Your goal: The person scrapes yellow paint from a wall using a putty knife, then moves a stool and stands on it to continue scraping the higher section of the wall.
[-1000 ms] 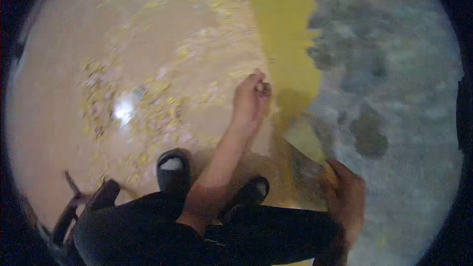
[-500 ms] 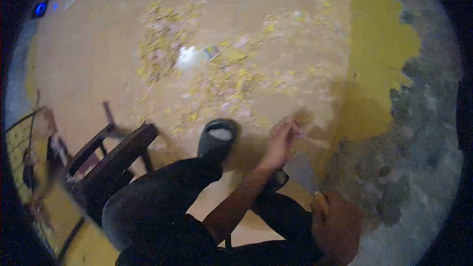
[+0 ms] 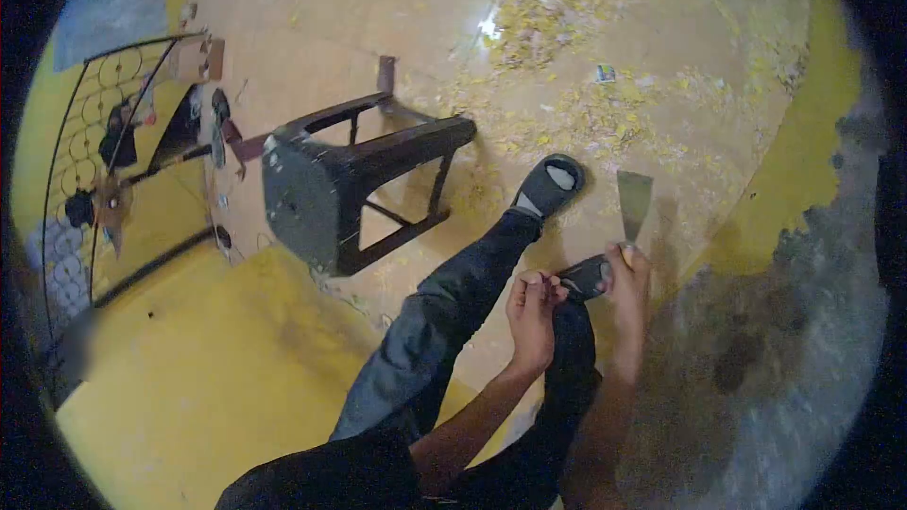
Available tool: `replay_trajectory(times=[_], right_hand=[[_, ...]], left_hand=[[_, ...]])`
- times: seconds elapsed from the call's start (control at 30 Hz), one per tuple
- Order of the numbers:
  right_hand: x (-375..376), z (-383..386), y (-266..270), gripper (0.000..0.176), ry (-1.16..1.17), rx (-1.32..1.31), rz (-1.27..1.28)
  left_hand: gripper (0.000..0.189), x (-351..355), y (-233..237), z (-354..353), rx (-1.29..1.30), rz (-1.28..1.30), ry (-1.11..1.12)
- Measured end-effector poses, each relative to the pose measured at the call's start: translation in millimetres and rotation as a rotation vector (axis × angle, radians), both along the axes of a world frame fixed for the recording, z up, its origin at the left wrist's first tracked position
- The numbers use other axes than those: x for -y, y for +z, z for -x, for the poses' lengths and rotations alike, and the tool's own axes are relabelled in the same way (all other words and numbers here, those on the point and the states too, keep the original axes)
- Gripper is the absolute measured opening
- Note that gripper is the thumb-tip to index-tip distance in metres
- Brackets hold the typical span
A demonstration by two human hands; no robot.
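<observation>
My right hand (image 3: pixel 628 288) grips the handle of a metal scraper (image 3: pixel 633 203), whose wide blade points up and away from me. My left hand (image 3: pixel 532 310) is close beside it at knee height, with its fingertips pinched together on something too small to make out. Both hands hover above my dark trouser legs (image 3: pixel 453 312) and black slippers (image 3: pixel 550 184). To the right is a wall (image 3: pixel 784 340) with yellow paint partly scraped off to grey plaster.
A dark wooden stool (image 3: pixel 350 184) lies tipped on the brown floor to the left. Yellow paint flakes (image 3: pixel 576 85) are scattered over the floor ahead. A black metal grille (image 3: pixel 104 161) stands against a yellow wall at the far left.
The view has swung left, bringing the stool and grille into sight. My left hand has pulled back from the floor to my knee, and the right hand has raised the scraper blade upright.
</observation>
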State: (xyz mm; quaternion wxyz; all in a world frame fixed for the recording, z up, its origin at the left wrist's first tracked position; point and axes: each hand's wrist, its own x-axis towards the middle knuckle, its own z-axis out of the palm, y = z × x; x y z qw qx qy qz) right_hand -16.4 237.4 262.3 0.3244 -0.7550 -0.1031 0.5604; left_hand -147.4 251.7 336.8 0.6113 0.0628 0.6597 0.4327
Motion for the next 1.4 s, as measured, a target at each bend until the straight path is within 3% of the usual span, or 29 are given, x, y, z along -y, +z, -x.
replay_trajectory(times=[0.03,0.1,0.2,0.23,0.27,0.33,0.4,0.43,0.5,0.53,0.6,0.63,0.67,0.7,0.73,0.77,0.8,0.83,0.87,0.9,0.93,0.97,1.07,1.13,1.17,1.23,1.3,1.37,1.4], right_hand=[[-5.0,14.2,0.8,0.020,-0.156,-0.345,0.186],[-14.0,64.9,10.1,0.017,-0.389,-0.436,0.058],[-34.6,139.8,32.5,0.018,-0.312,-0.554,-0.047],[-47.9,170.7,38.4,0.020,-0.314,-0.590,-0.066],[-62.2,199.1,44.4,0.023,-0.301,-0.613,-0.118],[-85.3,243.7,65.7,0.031,-0.170,-0.652,-0.125],[-106.9,292.0,79.7,0.038,-0.038,-0.654,-0.093],[-119.0,318.0,70.8,0.040,-0.031,-0.621,-0.114],[-138.8,360.0,68.7,0.039,-0.162,-0.693,-0.119],[-138.5,374.9,63.7,0.039,-0.180,-0.680,-0.116],[-146.3,391.4,52.8,0.043,-0.244,-0.745,-0.152],[-151.9,389.9,54.1,0.052,-0.259,-0.831,-0.046],[-155.0,398.7,40.3,0.057,-0.223,-0.693,0.100],[-150.5,404.2,22.2,0.054,-0.337,-0.722,0.017],[-153.7,372.0,67.7,0.050,-0.473,-0.739,0.032],[-141.2,369.9,34.9,0.040,-0.410,-0.578,-0.030],[-134.5,349.9,41.0,0.037,-0.443,-0.504,-0.065],[-127.3,331.5,50.0,0.035,-0.474,-0.436,-0.092],[-116.3,315.6,50.0,0.035,-0.597,-0.509,-0.149],[-106.2,296.8,48.8,0.035,-0.720,-0.582,-0.203],[-101.7,275.3,65.4,0.034,-0.759,-0.552,-0.181],[-95.2,252.6,80.9,0.032,-0.800,-0.524,-0.154],[-67.5,204.7,63.5,0.029,-0.999,-0.461,-0.142],[-54.1,166.4,97.3,0.029,-1.119,-0.503,-0.351],[-32.7,154.9,66.7,0.029,-1.149,-0.482,-0.336],[51.9,128.9,-13.3,0.025,-0.941,-0.780,-0.730],[55.8,103.6,13.9,0.024,-1.121,-0.411,-0.205],[66.1,96.8,19.9,0.026,-0.497,0.739,-0.013],[55.2,102.5,43.2,0.026,-0.516,0.752,0.020]], left_hand=[[0.018,-9.2,20.6,13.9,0.001,-0.011,0.023],[0.015,-35.3,60.6,57.4,-0.374,-0.125,-0.318],[0.013,-70.2,68.0,170.0,-0.807,-0.177,-0.504],[0.014,-88.2,62.4,226.3,-1.145,-0.401,-0.705],[0.018,-113.5,81.2,256.4,-1.136,-0.301,-0.618],[0.036,-143.4,58.1,379.0,-1.505,-0.301,-0.537],[0.049,-185.8,70.1,449.6,-1.711,0.100,-0.615],[0.049,-205.7,64.3,477.2,-1.702,0.075,-0.621],[0.056,-238.4,32.1,525.3,-0.987,-0.017,-0.294],[0.056,-243.8,16.1,543.3,-0.974,-0.018,-0.313],[0.054,-266.8,-12.5,571.1,-0.629,0.050,-0.520],[0.070,-295.1,-2.0,607.6,-0.411,0.328,-0.816],[0.045,-266.4,-38.6,598.9,-1.154,-0.151,-1.017],[0.047,-272.1,-18.1,560.8,-1.206,-0.261,-1.053],[0.055,-274.1,-9.3,530.2,-1.209,0.078,-0.868],[0.062,-277.3,-16.7,522.5,-0.982,-0.089,-0.814],[0.060,-275.6,26.4,460.6,-0.857,-0.107,-0.823],[0.052,-272.5,31.6,425.2,-0.863,-0.161,-0.754],[0.048,-269.3,21.2,404.9,-0.694,-0.259,-0.688],[0.049,-270.7,26.6,378.8,-0.823,-0.264,-0.807],[0.050,-274.7,3.2,370.9,-0.646,-0.313,-0.808],[0.052,-274.5,22.2,332.6,-0.704,-0.381,-0.866],[0.058,-277.6,16.0,259.2,-0.674,-0.533,-1.112],[0.058,-271.4,28.0,210.6,-0.727,-0.636,-1.216],[0.058,-266.5,30.8,189.4,-0.770,-0.746,-1.314],[0.059,-255.0,8.5,156.9,-0.590,-0.698,-1.394],[0.061,-235.6,15.1,122.8,-0.642,-0.719,-1.456],[0.062,-214.8,28.5,97.1,-0.761,-0.662,-1.549],[0.063,-209.5,26.5,98.2,-0.802,-0.606,-1.589]])
